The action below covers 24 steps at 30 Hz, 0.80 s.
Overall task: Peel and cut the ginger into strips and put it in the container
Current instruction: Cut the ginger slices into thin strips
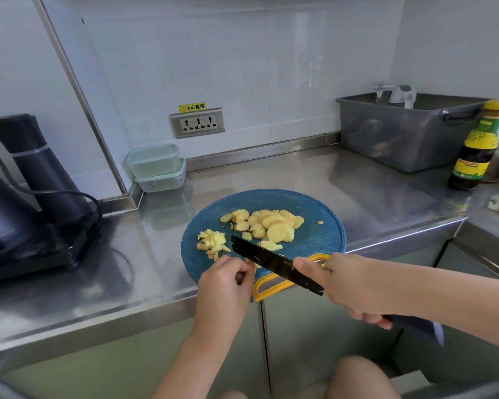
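1. Stainless steel counter (314,180) runs along a white tiled wall and turns a corner on the right.
2. At the near edge of it lies a round blue cutting board (323,243), its yellow handle (264,287) jutting over the counter edge toward us.
3. On the far half of the board is a heap of peeled ginger slices (271,224), overlapping one another.
4. To the left of that heap, apart from it, lies a smaller pile of cut ginger pieces (212,241).
5. Our right hand (349,286) grasps the handle of a black knife (268,260), thumb laid along the flat of the blade. The blade slants across the near part of the board, tip pointing far-left between the two piles.
6. Our left hand (225,280) is curled, fingertips down on the board against the left side of the blade. A bit of ginger shows under them, but we cannot tell whether the fingers actually grip it.
7. Two stacked clear containers (156,167) with pale green lids stand in the far corner, left of the board and well apart from it.
8. On the wall above them is a triple socket (198,123).
9. Far right stands a grey bin (401,133), with a dark sauce bottle (478,145) just beside it.
10. A black appliance (26,180) stands at the left.
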{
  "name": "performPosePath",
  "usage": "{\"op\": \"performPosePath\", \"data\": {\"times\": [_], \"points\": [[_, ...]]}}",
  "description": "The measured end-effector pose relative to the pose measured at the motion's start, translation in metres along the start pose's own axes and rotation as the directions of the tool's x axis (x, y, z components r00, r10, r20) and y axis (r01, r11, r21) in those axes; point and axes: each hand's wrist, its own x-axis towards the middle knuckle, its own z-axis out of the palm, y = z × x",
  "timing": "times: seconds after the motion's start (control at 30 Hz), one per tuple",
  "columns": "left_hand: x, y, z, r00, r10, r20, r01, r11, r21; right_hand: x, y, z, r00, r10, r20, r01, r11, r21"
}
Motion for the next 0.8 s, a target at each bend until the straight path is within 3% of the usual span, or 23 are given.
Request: {"op": "performPosePath", "data": {"times": [0.07,0.33,0.8], "points": [[0.000,0.001,0.001,1.000,-0.003,-0.001,0.003,1.000,0.001,-0.008,0.006,-0.004,0.996,-0.058,-0.072,0.060,0.998,0.024],[0.000,-0.001,0.002,1.000,-0.001,0.005,0.001,1.000,0.003,-0.002,0.000,-0.003,0.995,-0.051,-0.091,0.050,0.999,-0.010],[0.001,0.001,0.002,1.000,-0.002,-0.003,0.002,1.000,-0.010,0.014,-0.007,0.004,0.999,-0.033,-0.039,0.037,0.993,0.109]]}}
